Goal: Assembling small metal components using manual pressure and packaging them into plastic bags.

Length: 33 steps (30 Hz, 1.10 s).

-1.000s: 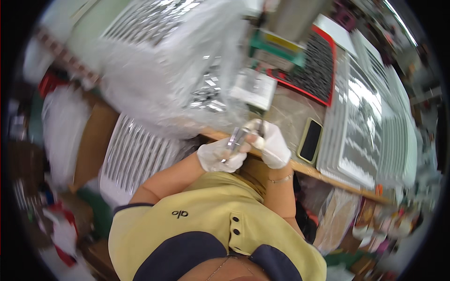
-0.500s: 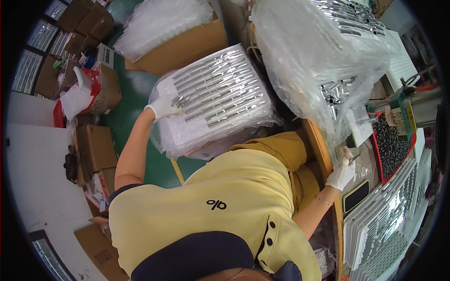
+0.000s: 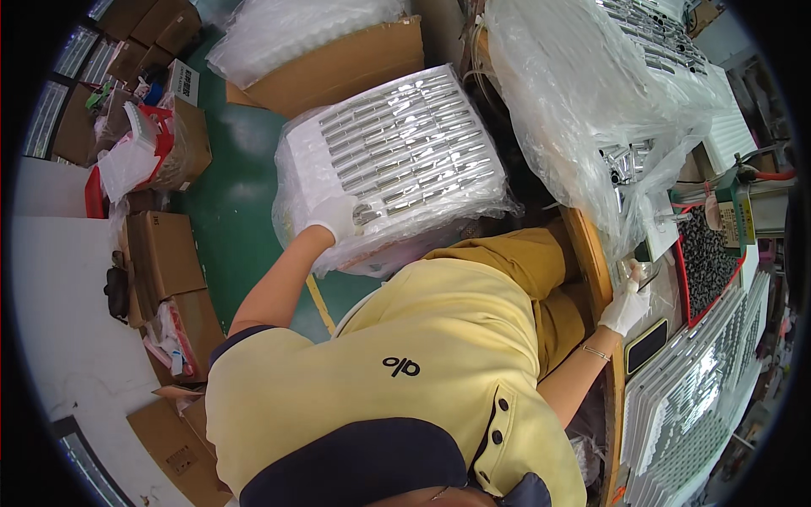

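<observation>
My left hand point(image 3: 334, 218), in a white glove, is at the near left edge of a white foam tray point(image 3: 308, 156) covered with rows of shiny silver metal tubes point(image 3: 405, 139). Its fingers close around a few tube ends point(image 3: 365, 214); exactly how many is hidden. Clear plastic wrap point(image 3: 291, 203) hangs around the tray's sides. On the bench at the right, my gloved right hand point(image 3: 626, 306) grips a thin, pointed metal tool point(image 3: 650, 279), tweezer-like in shape. A dark-screened phone point(image 3: 646, 346) lies just beside that wrist.
A red-rimmed bin point(image 3: 686, 291) of small dark parts stands beyond my right hand. Stacked white trays point(image 3: 688, 397) rest at the near right. Plastic-covered tubes point(image 3: 629, 160) lie on the bench. Its wooden edge point(image 3: 589, 253) runs beside my leg. Cardboard boxes point(image 3: 165, 253) line the left wall.
My left hand has moved right and nearer along the tray, from the upper rows to the nearest ones, with tubes in its fingers. My right hand still grips the thin tool.
</observation>
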Tool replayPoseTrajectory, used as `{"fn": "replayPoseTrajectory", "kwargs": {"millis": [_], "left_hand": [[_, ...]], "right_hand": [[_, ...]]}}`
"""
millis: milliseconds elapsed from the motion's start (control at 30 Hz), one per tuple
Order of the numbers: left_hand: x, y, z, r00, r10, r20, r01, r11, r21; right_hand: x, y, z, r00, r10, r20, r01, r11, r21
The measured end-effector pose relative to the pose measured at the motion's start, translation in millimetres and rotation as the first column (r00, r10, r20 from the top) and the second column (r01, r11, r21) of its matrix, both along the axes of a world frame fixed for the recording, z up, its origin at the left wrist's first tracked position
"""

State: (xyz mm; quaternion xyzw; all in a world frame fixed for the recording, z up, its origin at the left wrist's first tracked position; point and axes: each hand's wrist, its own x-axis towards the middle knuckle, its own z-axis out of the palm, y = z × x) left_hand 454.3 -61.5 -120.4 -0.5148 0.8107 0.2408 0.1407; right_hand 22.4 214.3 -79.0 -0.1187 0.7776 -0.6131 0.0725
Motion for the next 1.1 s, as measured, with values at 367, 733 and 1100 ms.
{"fn": "replayPoseTrajectory", "kwargs": {"millis": [367,733,1100], "left_hand": [[-5.2,-0.8,-10.5,0.997,-0.007,-0.075,-0.005,0.987,-0.16],[44.9,28.8,-40.9,0.973,0.129,-0.191,-0.187,0.927,-0.326],[46.6,45.2,-64.3,0.968,0.107,-0.226,-0.208,0.845,-0.493]], "right_hand": [[1.0,1.7,0.5,1.0,-0.011,0.014,0.012,0.999,-0.038],[-4.4,5.0,-3.9,0.999,-0.002,0.036,0.004,0.998,-0.058],[-0.8,2.0,1.7,0.999,-0.022,0.026,0.023,0.999,-0.029]]}}
